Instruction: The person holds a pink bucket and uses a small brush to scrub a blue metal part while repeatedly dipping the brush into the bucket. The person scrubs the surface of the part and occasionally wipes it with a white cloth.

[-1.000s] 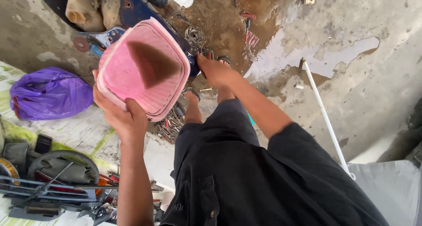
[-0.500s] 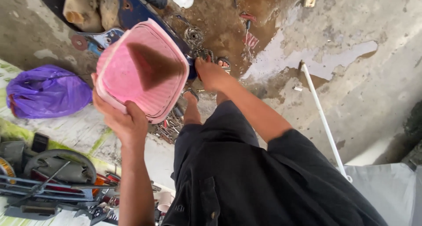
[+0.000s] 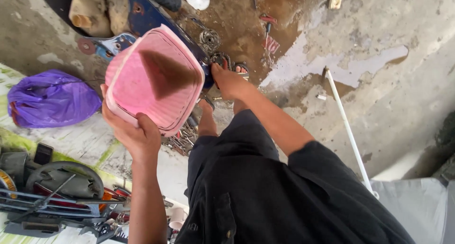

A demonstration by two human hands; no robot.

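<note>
- Since the earlier frames, little has shifted: the pink basket (image 3: 154,80) sits a touch nearer the camera, and the right hand (image 3: 227,80) has stayed low among the metal parts (image 3: 222,61) on the wet concrete floor (image 3: 369,45).
- Left hand (image 3: 135,135): clenched on the basket's near rim, thumb over the edge, holding it raised and tilted with its open mouth toward the camera; it looks empty.
- Right hand: arm stretched down, fingers on or among the chain-like parts beside the blue metal panel (image 3: 142,14); whether it grasps one cannot be told.
- Risk, grip: a one-handed hold on a single rim may let the basket tip further or slip, especially if weight is added.
- Risk, footing: the brown puddle (image 3: 265,30) lies just beside the reaching hand and bare feet; a slip there is likely.
- Risk, edges: the loose spanners (image 3: 182,137) near the feet and the panel's edge could nick skin.
- Nearby: purple bag (image 3: 50,99), white pipe (image 3: 348,130), tool pile (image 3: 52,192).
</note>
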